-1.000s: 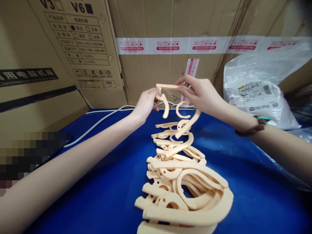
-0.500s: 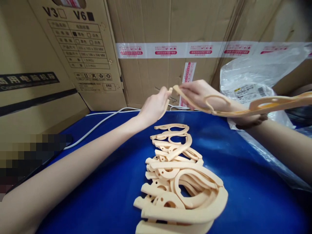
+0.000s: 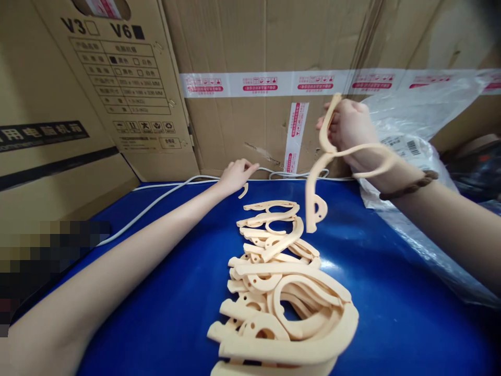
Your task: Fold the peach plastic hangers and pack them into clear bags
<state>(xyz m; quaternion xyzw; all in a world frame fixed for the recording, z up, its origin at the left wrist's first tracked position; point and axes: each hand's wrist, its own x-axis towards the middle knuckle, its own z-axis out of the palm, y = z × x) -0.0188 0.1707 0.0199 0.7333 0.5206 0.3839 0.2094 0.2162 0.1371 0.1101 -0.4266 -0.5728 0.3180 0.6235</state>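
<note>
Right hand (image 3: 354,125) is up off the worktop (image 3: 168,292), fingers closed round the upper arm of a cream folding hanger (image 3: 313,180). Hanger is in the air, lower arm dangling, hook curving across in front of the wrist. Left hand (image 3: 236,175) is near the far edge; a small curved cream piece (image 3: 244,191) shows just below it, rest hidden, can't tell if that grip is holding it. Hanger pile (image 3: 291,269) runs toward the camera, pieces overlapping.

Risks, my read: the hanger is held by one arm only, so a loose joint could let the dangling half swing or fold and twist the grip. The open hook could snag the wristband (image 3: 410,186) or the plastic bag (image 3: 434,109) behind. Low swing could knock the pile, since overlapping pieces likely slide or tangle.
</note>
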